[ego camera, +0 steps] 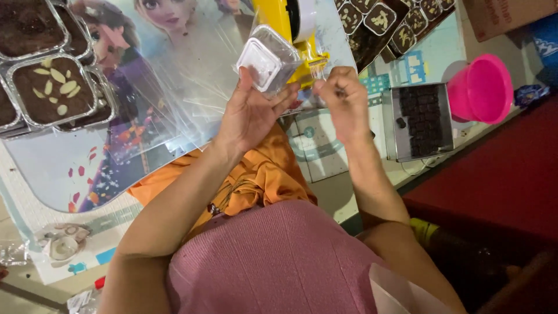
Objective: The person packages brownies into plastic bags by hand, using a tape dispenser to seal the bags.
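Clearly the work is mid-stream. Near the top centre of the frame the left hand (251, 113) grips a small clear lidded container (268, 58), fingers curled up around its underside and tilting it toward the camera. Just to its right, the right hand (344, 102) pinches a short strip of clear tape (318, 71) between thumb and forefinger, closed on it, with the strip running up to the yellow tape dispenser (289, 26) directly behind the container. Whether the tape already touches the container I cannot tell.

By the look of things, many pieces are finished: trays of almond-topped brownies (53, 90) sit stacked at the upper left, and more small filled tubs (381, 20) crowd the upper right. A metal pan of dark brownie squares (421, 119) at the right, beside a pink plastic bowl (482, 87), looks partly emptied, which suggests more packing remains. Loose clear plastic sheets (174, 104) lie across the printed table cover (52, 168) on the left.
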